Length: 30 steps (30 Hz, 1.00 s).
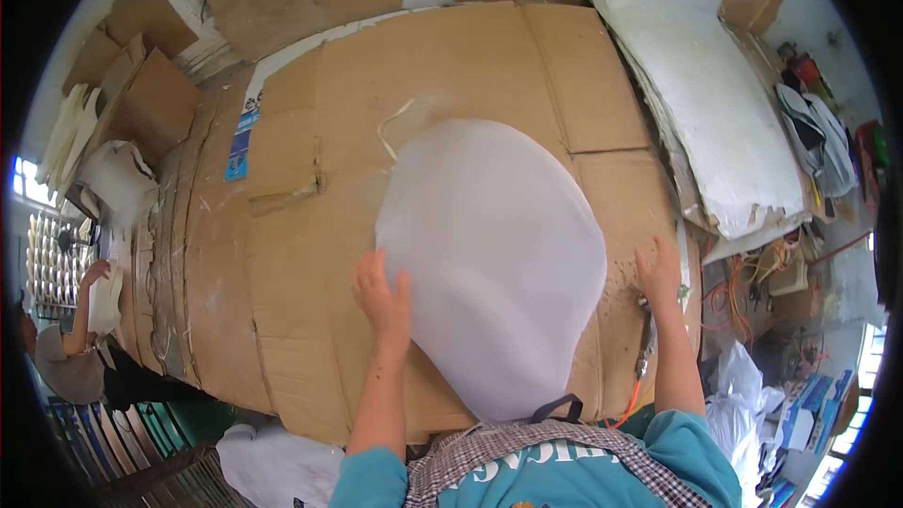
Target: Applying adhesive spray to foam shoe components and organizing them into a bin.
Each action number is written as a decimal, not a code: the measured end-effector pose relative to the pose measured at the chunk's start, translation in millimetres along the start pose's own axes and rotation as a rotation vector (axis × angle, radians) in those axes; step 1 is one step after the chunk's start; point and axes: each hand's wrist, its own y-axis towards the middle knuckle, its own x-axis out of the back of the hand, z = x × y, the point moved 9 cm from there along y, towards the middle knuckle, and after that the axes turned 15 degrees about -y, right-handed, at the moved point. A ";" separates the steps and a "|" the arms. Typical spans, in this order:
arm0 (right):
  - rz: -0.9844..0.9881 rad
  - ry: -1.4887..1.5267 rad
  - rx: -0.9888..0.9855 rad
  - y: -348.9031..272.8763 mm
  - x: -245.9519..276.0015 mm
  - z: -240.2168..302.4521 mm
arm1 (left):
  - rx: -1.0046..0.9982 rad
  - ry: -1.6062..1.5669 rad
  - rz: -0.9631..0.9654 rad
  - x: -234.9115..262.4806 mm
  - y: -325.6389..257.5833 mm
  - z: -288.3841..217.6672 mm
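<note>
A pale grey, smooth, egg-shaped panel (494,235), like a chair seat shell, lies on the cardboard-covered table in front of me. Its narrow end points toward my body. At its left edge is my left hand (381,296), fingers apart, the thumb against or just over the rim. My right hand (660,273) is to the right of the panel and apart from it, with fingers stretched forward. Beside its wrist a metal air tool (645,343) with an orange hose (632,400) lies on the cardboard; the hand partly hides its head, and I see no grip on it.
Flattened cardboard (310,320) covers the table. A thin pale strip (386,136) lies beyond the panel. A white-covered slab (715,122) stands at the right, near tangled cords (738,301) and plastic bags (738,395). At far left another person (75,357) handles a pale piece (106,301).
</note>
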 end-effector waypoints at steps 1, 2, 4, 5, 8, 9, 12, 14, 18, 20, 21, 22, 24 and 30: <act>0.035 -0.162 0.023 -22.2 10.2 -14.3 | -0.231 0.171 0.057 -2.7 -17.3 -35.0; 0.010 -0.218 0.057 -50.8 7.8 -41.1 | -0.303 0.153 0.154 -18.0 -37.5 -60.2; -0.019 -0.247 0.117 -94.8 1.0 -63.3 | -0.363 0.158 0.355 -47.2 -85.3 -88.1; -0.028 -0.274 0.157 -109.7 -0.2 -65.3 | -0.351 0.166 0.468 -64.7 -106.6 -89.2; 0.084 -0.248 0.095 -111.5 -3.0 -65.5 | -0.325 0.259 0.509 -81.8 -137.0 -88.8; 0.209 -0.209 -0.022 -112.2 -8.4 -74.2 | -0.321 0.273 0.500 -81.9 -142.7 -88.6; 0.160 -0.051 -0.076 -114.7 -2.9 -92.0 | -0.309 0.325 0.513 -85.9 -143.1 -83.0; -0.036 0.091 -0.026 -121.9 11.2 -106.5 | -0.371 0.302 0.474 -86.6 -146.0 -84.7; 0.066 0.637 -0.052 -141.1 78.9 -111.7 | -0.397 0.370 0.480 -85.6 -139.0 -84.9; 0.105 0.694 -0.023 -156.4 100.5 -104.1 | -0.183 0.088 0.262 -62.7 -121.1 -64.1; 0.053 0.593 0.085 -165.1 113.8 -93.8 | -0.202 0.083 0.268 -56.4 -124.4 -57.4; 0.012 0.483 0.176 -180.9 121.3 -82.6 | -0.121 -0.101 0.122 -32.9 -132.9 -38.3; -0.041 0.317 0.127 -197.9 122.7 -73.8 | -0.041 -0.297 0.012 -15.2 -170.5 -21.9; -0.161 0.002 0.043 -171.5 44.5 -53.7 | -0.459 0.277 0.643 -62.7 -272.7 -115.2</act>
